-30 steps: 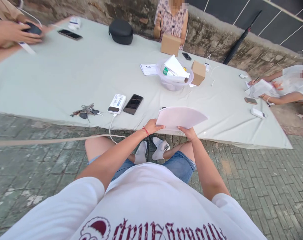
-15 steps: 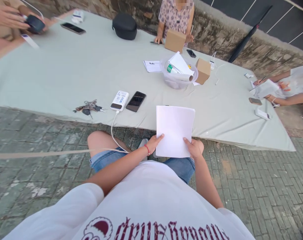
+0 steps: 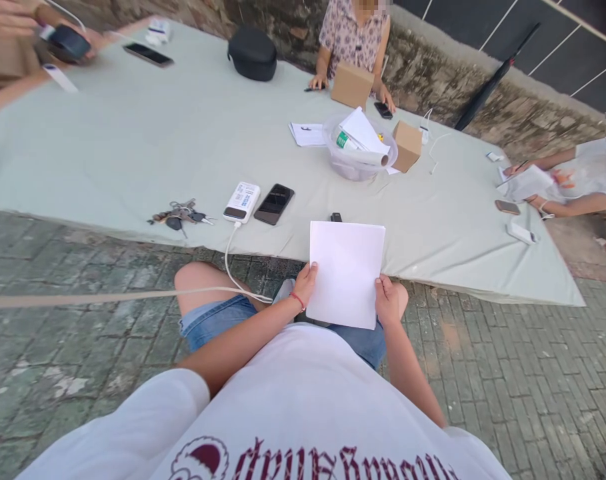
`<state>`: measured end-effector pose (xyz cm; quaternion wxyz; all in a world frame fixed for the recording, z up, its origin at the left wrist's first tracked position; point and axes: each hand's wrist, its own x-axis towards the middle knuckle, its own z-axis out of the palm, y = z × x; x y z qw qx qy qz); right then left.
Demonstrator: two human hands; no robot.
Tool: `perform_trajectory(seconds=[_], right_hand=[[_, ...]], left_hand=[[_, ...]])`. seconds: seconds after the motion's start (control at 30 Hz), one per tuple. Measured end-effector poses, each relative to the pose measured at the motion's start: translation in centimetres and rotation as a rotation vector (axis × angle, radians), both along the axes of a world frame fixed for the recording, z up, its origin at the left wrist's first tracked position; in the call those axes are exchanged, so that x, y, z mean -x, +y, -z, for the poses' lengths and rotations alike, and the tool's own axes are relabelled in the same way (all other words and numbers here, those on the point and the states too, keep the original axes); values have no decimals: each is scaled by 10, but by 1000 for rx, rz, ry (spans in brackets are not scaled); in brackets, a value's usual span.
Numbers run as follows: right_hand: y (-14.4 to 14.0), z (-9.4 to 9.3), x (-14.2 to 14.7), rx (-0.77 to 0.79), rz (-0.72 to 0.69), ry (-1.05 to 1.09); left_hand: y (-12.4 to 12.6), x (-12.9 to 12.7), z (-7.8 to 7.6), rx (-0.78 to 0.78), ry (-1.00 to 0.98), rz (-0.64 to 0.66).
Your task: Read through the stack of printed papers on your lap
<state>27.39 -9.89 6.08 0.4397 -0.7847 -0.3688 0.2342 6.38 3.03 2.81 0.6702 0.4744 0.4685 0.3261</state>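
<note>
A stack of white paper (image 3: 345, 273) is held over my lap, its far part in front of the table's near edge. My left hand (image 3: 307, 283) grips the left side of the stack, thumb on top and the other fingers mostly hidden. On the right side, my right hand (image 3: 387, 299) pinches the edge the same way. Just past the far edge of the paper, a small black object (image 3: 336, 217) shows on the table; most of it is covered. Left of the paper lie a black phone (image 3: 275, 204) and a white power bank (image 3: 241, 202) with a cable plugged in.
A bunch of keys (image 3: 180, 215) lies on the cloth-covered table (image 3: 133, 147). Farther back are a clear plastic bowl (image 3: 357, 167) of papers, cardboard boxes (image 3: 353, 85) and a black case (image 3: 253, 53). Other people sit around the table; one person's hand (image 3: 387, 100) touches a phone.
The paper stack has come slightly nearer to me, uncovering the small black object. My right hand has shifted to the paper's right edge. Across the table, a person's hand has lowered to a phone.
</note>
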Motion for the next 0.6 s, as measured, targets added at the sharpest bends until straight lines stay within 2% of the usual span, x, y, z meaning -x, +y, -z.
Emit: perform_trajectory(seconds=[0.07, 0.13, 0.23, 0.27, 0.37, 0.47, 0.53, 0.6], right_hand=[[4, -3, -6, 43, -55, -24], [11, -10, -13, 71, -28, -97], [31, -33, -22, 7, 72, -327], [39, -44, -25, -16, 50, -421], [66, -76, -31, -11, -172, -648], [85, -98, -33, 160, -399, -769], [90, -107, -34, 269, -484, -822], [91, -111, -35, 303, -506, -880]], left_hand=[[2, 0, 6, 9, 30, -7], [4, 1, 8, -27, 73, 29], [4, -1, 6, -101, 139, 120], [3, -3, 4, -115, 149, 157], [0, -9, -5, -142, 119, 257], [-3, -17, -13, -147, 64, 309], [-4, -21, -17, -126, 44, 331], [-6, -24, -21, -108, 17, 350]])
